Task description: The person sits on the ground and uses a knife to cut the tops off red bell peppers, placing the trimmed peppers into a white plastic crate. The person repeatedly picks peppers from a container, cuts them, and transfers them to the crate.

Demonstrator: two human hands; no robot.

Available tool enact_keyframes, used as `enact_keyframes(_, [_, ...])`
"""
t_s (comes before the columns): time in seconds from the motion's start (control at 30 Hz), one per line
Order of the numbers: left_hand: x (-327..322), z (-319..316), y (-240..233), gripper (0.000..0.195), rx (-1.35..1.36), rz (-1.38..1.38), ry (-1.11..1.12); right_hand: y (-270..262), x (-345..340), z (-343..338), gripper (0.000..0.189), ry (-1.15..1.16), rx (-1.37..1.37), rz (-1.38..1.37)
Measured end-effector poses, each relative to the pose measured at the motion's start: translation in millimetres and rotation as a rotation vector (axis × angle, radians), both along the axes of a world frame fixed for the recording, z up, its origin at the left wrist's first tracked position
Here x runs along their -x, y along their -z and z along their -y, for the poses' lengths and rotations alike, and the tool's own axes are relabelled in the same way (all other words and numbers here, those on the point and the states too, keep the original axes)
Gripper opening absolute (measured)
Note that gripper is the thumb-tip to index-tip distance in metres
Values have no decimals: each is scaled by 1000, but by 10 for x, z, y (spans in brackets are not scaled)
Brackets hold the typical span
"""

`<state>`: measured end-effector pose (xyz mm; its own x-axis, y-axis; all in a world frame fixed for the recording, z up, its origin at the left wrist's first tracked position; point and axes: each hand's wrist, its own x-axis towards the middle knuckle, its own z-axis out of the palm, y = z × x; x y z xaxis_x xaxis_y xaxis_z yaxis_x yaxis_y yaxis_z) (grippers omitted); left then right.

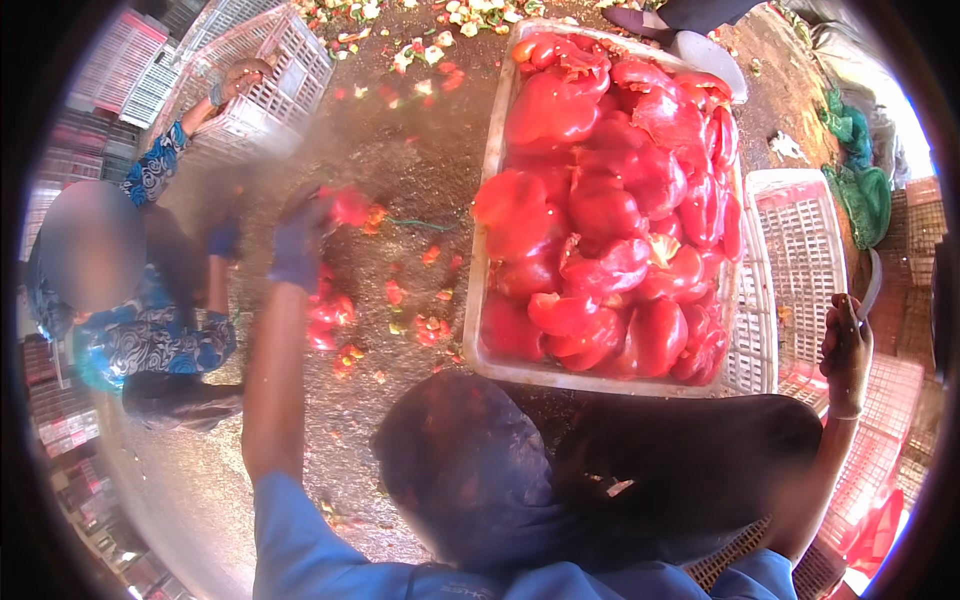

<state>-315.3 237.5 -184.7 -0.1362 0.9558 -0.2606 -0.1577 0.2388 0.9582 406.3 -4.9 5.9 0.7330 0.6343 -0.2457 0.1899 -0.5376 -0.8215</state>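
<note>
My left hand [298, 229], in a dark glove with a blue cuff, reaches out over the wet floor. Its blurred fingers meet a red bell pepper [349, 205]; whether they grip it, I cannot tell. More red peppers [327, 309] lie on the floor just below that hand. Far to the right, my right hand [846, 352] is closed around a knife, whose curved blade [872, 283] points up. In front of my knees a pale plastic crate [474, 330] is heaped with opened red bell peppers [600, 202].
A co-worker in blue patterned clothing [161, 330] crouches at left, one hand [246, 77] at a white slatted crate [281, 82]. Another white crate [799, 225] stands right of the peppers. Cut scraps [480, 15] litter the floor [390, 300]. Another person's shoe [637, 21] shows at the top.
</note>
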Motion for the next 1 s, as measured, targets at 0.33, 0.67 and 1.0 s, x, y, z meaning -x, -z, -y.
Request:
enact_keyframes(0.33, [-1931,38,-1263,30,-369,420,326,185,-472,320,35,-285,-105,156])
enact_keyframes(0.67, [-2271,-43,-970,35,-643,-577,306,45,-367,363,55,-109,-101,-60])
enact_keyframes(1.0, [-2688,392,-713,55,-749,-662,386,119,-526,329,41,-292,-99,102])
